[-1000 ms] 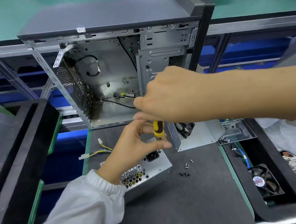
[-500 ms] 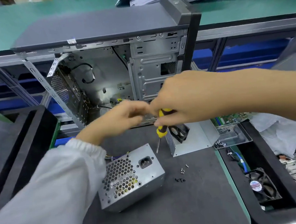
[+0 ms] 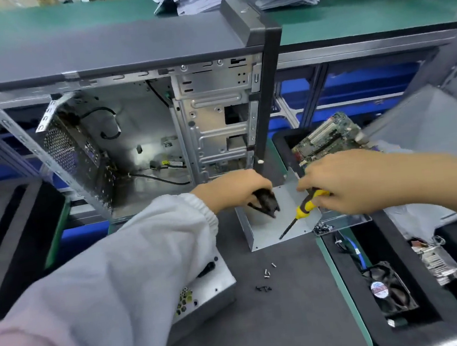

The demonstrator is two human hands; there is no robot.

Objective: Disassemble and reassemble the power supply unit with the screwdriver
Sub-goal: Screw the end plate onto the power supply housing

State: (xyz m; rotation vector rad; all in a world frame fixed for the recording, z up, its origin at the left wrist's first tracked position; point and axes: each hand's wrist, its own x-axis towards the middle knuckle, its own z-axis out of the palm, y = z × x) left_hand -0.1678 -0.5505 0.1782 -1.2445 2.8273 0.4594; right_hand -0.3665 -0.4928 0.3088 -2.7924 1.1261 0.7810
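The grey power supply unit [image 3: 205, 292] lies on the dark mat, mostly hidden under my left sleeve. Its separated metal cover [image 3: 290, 222] stands open further back, with a black fan [image 3: 266, 202] at its left wall. My left hand [image 3: 231, 189] grips that fan from above. My right hand [image 3: 353, 180] holds the yellow and black screwdriver [image 3: 301, 212], whose tip points down and left onto the cover's floor. Loose screws [image 3: 265, 279] lie on the mat between the unit and the cover.
An open computer case [image 3: 140, 142] stands behind the mat. A motherboard [image 3: 327, 138] leans in a black tray at the right. Another black tray [image 3: 420, 319] holds a second fan [image 3: 389, 288] and a heatsink. A pile of small screws [image 3: 322, 228] sits by the cover.
My left hand has moved right from beside the screwdriver and taken hold of the fan in the cover. My right hand has shifted right and tilted the screwdriver down into the cover.
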